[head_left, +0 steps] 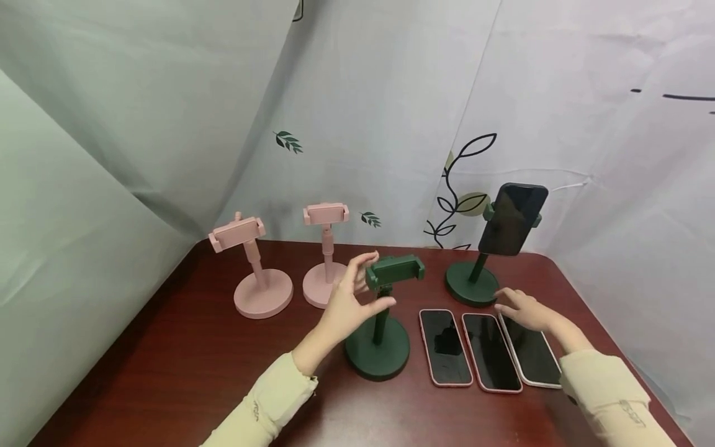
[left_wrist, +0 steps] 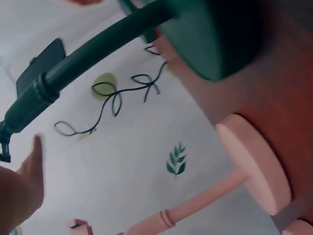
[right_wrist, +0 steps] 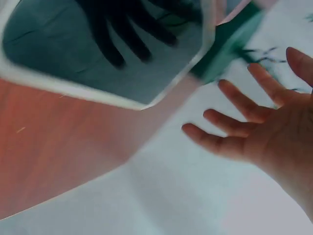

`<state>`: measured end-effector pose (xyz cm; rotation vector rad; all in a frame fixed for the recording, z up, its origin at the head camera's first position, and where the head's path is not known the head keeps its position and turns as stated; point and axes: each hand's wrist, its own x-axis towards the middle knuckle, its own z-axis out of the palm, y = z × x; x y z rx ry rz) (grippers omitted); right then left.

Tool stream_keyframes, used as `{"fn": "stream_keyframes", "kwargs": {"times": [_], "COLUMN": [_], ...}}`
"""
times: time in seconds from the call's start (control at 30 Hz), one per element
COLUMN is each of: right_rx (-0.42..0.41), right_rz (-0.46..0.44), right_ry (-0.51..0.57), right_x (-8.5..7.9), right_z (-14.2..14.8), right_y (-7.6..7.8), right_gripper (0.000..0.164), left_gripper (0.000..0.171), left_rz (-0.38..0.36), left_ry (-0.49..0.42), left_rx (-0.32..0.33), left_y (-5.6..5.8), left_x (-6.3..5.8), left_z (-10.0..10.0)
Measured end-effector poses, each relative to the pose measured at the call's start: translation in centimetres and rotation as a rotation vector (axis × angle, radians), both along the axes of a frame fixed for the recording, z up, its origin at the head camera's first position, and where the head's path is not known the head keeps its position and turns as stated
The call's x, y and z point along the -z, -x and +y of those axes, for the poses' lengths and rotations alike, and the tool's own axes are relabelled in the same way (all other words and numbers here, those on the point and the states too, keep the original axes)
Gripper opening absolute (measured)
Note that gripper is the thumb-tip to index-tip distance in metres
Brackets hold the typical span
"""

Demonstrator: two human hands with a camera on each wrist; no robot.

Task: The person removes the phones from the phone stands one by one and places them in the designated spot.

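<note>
A green phone stand with its clamp bare stands mid-table. My left hand is beside its clamp, thumb and fingers spread apart around the upper pole. In the left wrist view, a gap shows between the hand and the green pole, so no grip is seen. My right hand hovers with spread fingers over the far end of a white-edged phone. The right wrist view shows the hand's palm, holding nothing, and its reflection in the phone screen.
Two pink-edged phones lie beside the white-edged one. Behind them, another green stand carries a dark phone, tilted. Two pink stands with bare clamps stand at the back left. A pale curtain rises behind the table.
</note>
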<state>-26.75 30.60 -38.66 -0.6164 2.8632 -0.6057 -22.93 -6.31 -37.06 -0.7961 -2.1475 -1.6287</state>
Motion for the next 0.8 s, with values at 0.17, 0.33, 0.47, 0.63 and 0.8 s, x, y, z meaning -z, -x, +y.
{"fn": "stream_keyframes", "kwargs": {"times": [0.17, 0.33, 0.47, 0.63, 0.8], "right_rx": [-0.151, -0.205, -0.239, -0.243, -0.251], "right_rz": [0.131, 0.349, 0.429, 0.476, 0.503], "right_ry": [0.093, 0.151, 0.19, 0.182, 0.174], "right_x": [-0.6, -0.5, -0.8, -1.4, -1.5], "right_z": [-4.1, -8.1, -9.3, -9.4, -9.5], "right_y": [-2.4, -4.8, -6.3, -7.3, -7.6], "right_gripper": [0.033, 0.022, 0.02, 0.021, 0.02], "left_gripper": [0.061, 0.039, 0.025, 0.021, 0.028], "left_rz": [-0.174, -0.189, -0.151, -0.098, -0.012], "left_ry": [0.118, 0.113, 0.115, 0.15, 0.276], "left_rx": [-0.063, -0.136, -0.138, -0.162, -0.222], "left_y": [-0.4, -0.5, -0.3, -0.3, 1.5], "left_x": [1.3, 2.1, 2.3, 2.1, 1.5], "left_z": [0.2, 0.5, 0.7, 0.8, 1.6]}}
